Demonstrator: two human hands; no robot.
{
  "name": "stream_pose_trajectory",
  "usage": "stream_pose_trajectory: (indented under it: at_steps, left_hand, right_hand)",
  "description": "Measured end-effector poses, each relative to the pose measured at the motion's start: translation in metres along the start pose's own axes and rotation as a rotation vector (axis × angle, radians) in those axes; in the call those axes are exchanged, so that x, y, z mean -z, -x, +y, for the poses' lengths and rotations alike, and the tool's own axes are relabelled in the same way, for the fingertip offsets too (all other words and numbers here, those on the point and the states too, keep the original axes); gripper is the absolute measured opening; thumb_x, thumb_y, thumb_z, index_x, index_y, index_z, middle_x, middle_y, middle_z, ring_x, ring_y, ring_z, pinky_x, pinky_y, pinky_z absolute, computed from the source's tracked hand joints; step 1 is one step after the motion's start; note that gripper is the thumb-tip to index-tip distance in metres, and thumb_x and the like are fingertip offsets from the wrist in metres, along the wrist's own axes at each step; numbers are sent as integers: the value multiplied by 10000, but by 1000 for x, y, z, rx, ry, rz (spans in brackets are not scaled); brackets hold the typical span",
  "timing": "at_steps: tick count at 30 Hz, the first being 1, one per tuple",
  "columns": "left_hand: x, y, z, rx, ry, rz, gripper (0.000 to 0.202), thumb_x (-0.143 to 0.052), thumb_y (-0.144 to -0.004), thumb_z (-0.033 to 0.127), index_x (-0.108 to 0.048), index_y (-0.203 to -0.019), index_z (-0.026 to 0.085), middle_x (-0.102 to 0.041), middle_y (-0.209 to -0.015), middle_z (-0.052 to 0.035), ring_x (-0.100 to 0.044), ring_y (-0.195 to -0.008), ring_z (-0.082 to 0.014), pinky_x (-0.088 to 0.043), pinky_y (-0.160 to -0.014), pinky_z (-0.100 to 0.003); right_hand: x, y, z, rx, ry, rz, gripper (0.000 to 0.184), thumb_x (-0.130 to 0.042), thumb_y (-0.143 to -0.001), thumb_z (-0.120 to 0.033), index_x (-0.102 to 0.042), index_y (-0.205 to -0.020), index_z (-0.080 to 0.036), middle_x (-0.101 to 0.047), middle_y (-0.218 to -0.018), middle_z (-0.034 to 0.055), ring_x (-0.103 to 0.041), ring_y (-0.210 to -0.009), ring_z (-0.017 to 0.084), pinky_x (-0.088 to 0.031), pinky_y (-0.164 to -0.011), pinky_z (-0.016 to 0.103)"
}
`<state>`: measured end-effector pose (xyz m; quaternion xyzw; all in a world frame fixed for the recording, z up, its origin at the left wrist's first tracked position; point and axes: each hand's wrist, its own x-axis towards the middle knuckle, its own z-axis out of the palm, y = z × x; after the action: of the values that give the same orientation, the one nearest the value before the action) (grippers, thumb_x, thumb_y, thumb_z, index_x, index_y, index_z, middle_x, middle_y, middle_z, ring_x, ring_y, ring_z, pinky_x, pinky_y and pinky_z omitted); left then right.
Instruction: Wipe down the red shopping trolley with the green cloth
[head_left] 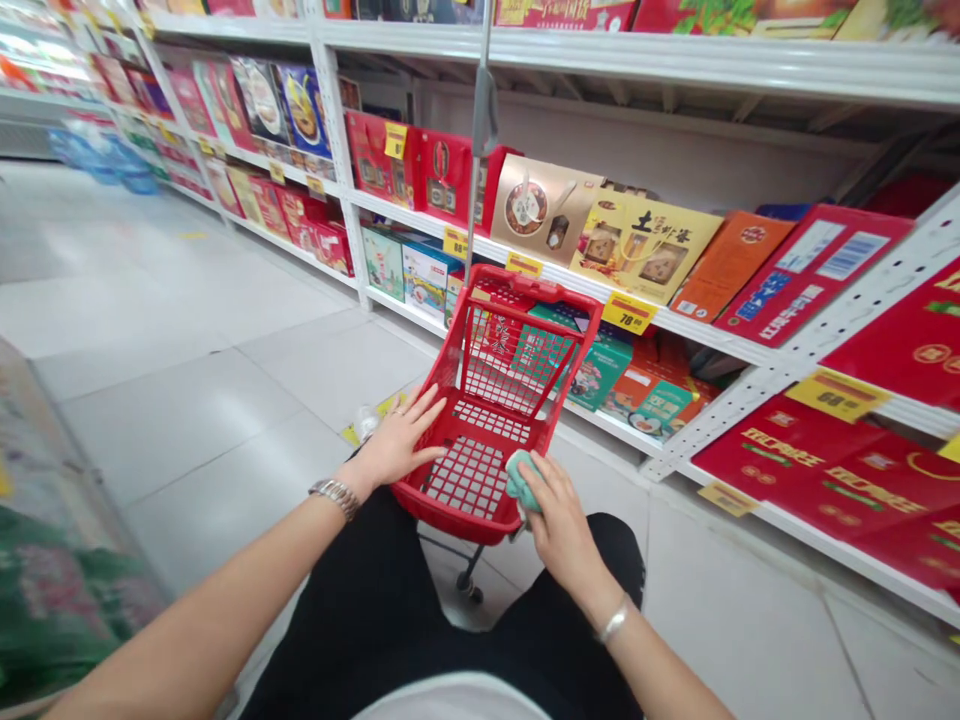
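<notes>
A small red plastic shopping cart (457,520) with a grid floor and back stands between my knees. My left hand (397,440) rests on its left rim, fingers spread and nothing in them. At the cart's near right edge, my right hand (559,515) is closed around a teal cloth (525,480), which is bunched up and touches the rim. Part of the cloth is hidden under the fingers. Beside my left hand, low by the floor, is a clear object (366,422) that I cannot make out.
White shelves (750,345) with boxed goods run close behind the cart and along the right. A thin metal pole (478,180) rises behind the cart's top. Blue-tinted water jugs (135,165) stand on the tiled floor (202,390) far left. A blurred green display (60,600) is at lower left.
</notes>
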<state>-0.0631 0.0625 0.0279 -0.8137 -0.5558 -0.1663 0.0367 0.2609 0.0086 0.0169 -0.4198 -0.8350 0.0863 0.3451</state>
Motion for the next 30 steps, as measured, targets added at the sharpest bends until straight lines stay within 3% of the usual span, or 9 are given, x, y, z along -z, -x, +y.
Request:
stream_pose_trajectory:
  at_steps: [3, 8, 13, 16, 19, 22, 27, 30]
  left_hand:
    - [-1, -5, -11, -37, 24, -26, 788, -581, -900, 565, -299, -1569, 261, -274, -1652, -122, -134, -1551, -315, -249, -1205, -609]
    - [-10, -9, -11, -57, 80, -25, 815, -667, -858, 522, -333, -1558, 270, -324, -1634, -98, -94, -1554, -317, -257, -1220, -575]
    - [-14, -10, -2, -38, 103, -10, 807, -675, -860, 503, -335, -1558, 285, -330, -1636, -77, -97, -1554, -322, -275, -1217, -566]
    - [-8, -12, 6, -7, 126, -35, 766, -627, -893, 505, -325, -1562, 285, -308, -1648, -74, -95, -1558, -305, -256, -1225, -560]
    - [-1, -17, 12, 44, 160, -78, 694, -533, -948, 503, -333, -1561, 246, -251, -1668, -95, -86, -1560, -306, -197, -1238, -566]
    - [2, -22, 14, 81, 164, -108, 652, -443, -987, 509, -330, -1561, 220, -232, -1672, -117, -129, -1555, -303, -135, -1239, -591]
    - [0, -30, 12, 152, 161, -121, 673, -389, -996, 555, -277, -1574, 229, -227, -1671, -136, -205, -1541, -288, -138, -1231, -610]
    - [-1, -40, 14, 202, 143, -106, 712, -430, -976, 579, -270, -1574, 229, -253, -1662, -140, -200, -1542, -289, -118, -1236, -611]
  right_hand:
    - [-2, -34, 30, 7, 65, 41, 576, -487, -894, -94, -540, -1431, -295, -577, -1422, 96, -479, -1337, 272, -442, -1096, 538]
    - [14, -121, 94, -97, 290, 96, 510, -480, -867, -74, -642, -1316, -252, -633, -1329, 96, -514, -1208, 296, -459, -1025, 520]
    - [45, -202, 146, -208, 516, 43, 509, -499, -876, -121, -611, -1347, -279, -597, -1409, 82, -440, -1272, 341, -466, -941, 511]
    - [59, -233, 169, -182, 596, 70, 491, -467, -876, -138, -618, -1330, -247, -596, -1414, 84, -407, -1329, 339, -410, -1000, 522]
    - [64, -244, 186, -102, 640, 47, 425, -474, -858, -178, -666, -1237, -190, -641, -1330, 121, -451, -1297, 329, -317, -1076, 548]
    - [65, -239, 192, 2, 652, -6, 348, -523, -855, -316, -712, -1104, -164, -696, -1173, 147, -530, -1156, 333, -288, -1074, 544]
    - [71, -211, 183, 86, 649, -82, 355, -475, -911, -394, -731, -987, -160, -711, -968, 142, -561, -938, 288, -355, -877, 414]
    - [72, -183, 175, 108, 606, -53, 399, -448, -939, -437, -732, -992, -163, -710, -923, 133, -570, -883, 279, -357, -821, 389]
